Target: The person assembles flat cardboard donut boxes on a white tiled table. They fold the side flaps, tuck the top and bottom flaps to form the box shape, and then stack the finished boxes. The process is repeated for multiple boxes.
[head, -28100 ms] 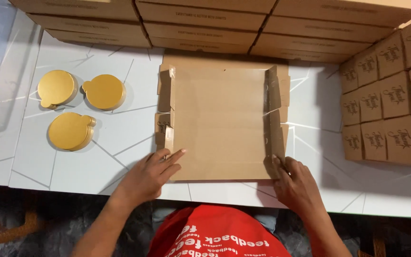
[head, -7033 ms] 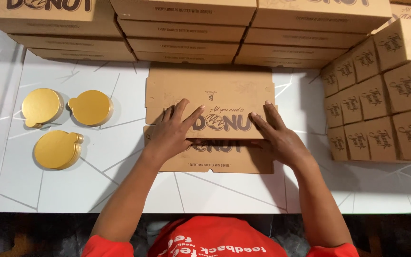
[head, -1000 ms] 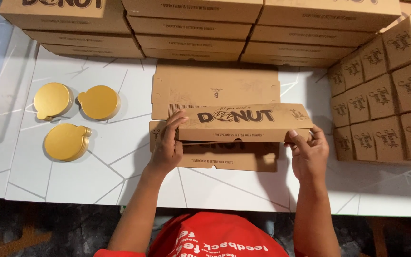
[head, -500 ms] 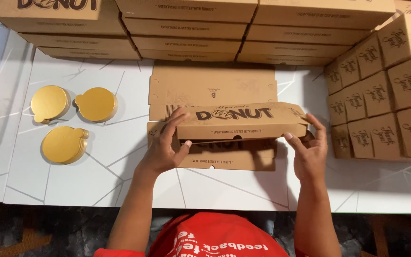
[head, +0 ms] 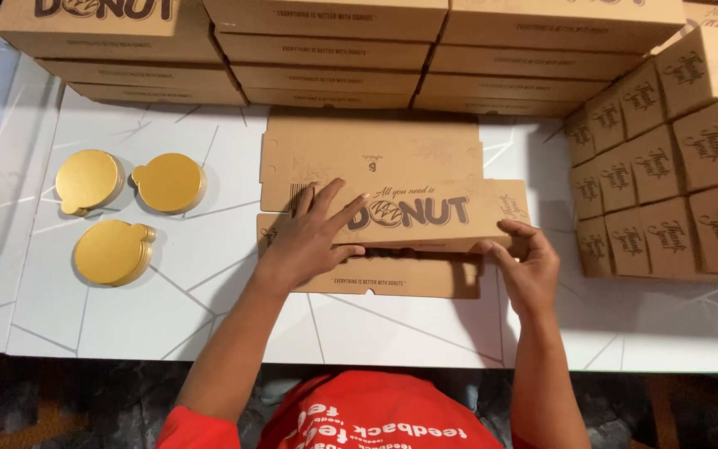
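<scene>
The left hand (head: 309,237) lay spread, fingers flat on the cardboard box (head: 413,218) at the white table's (head: 168,324) middle; the right hand (head: 528,266) pinched the box's right end. Further left sat three gold discs (head: 114,249); beyond, stacked boxes (head: 326,50).

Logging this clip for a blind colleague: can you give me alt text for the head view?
A person's left hand presses flat on a brown cardboard box lying on a white table, while the right hand grips the box's right end. Three stacks of gold discs lie to the left; stacked boxes line the back and right.
</scene>
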